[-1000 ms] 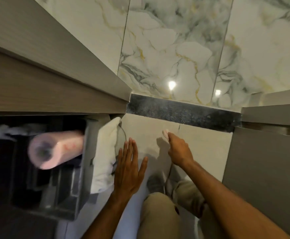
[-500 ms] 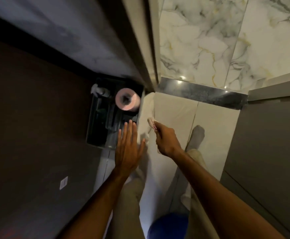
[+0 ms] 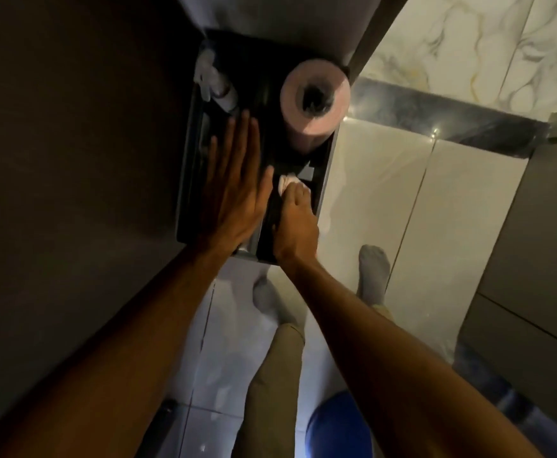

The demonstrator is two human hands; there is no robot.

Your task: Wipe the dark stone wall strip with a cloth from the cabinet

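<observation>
The dark stone wall strip (image 3: 442, 117) runs along the foot of the marble wall at upper right. My right hand (image 3: 295, 219) is shut on a small pinkish-white cloth (image 3: 287, 182) and holds it over the right part of the open dark cabinet compartment (image 3: 188, 166). Just left of it, my left hand (image 3: 234, 183) hovers flat over the compartment, fingers together and extended, holding nothing. A pink paper roll (image 3: 315, 104) stands at the compartment's far right corner.
A white crumpled item (image 3: 211, 79) sits in the compartment's far left corner. Dark cabinet fronts fill the left side (image 3: 72, 160). Grey cabinets (image 3: 535, 242) stand at right. My socked feet (image 3: 373, 272) are on the pale tiled floor; a blue object (image 3: 336, 428) lies below.
The view has swung left and down onto the open compartment. Both hands moved from over the floor to over the compartment, the right still pinching the small cloth. The white towel on its edge is out of view.
</observation>
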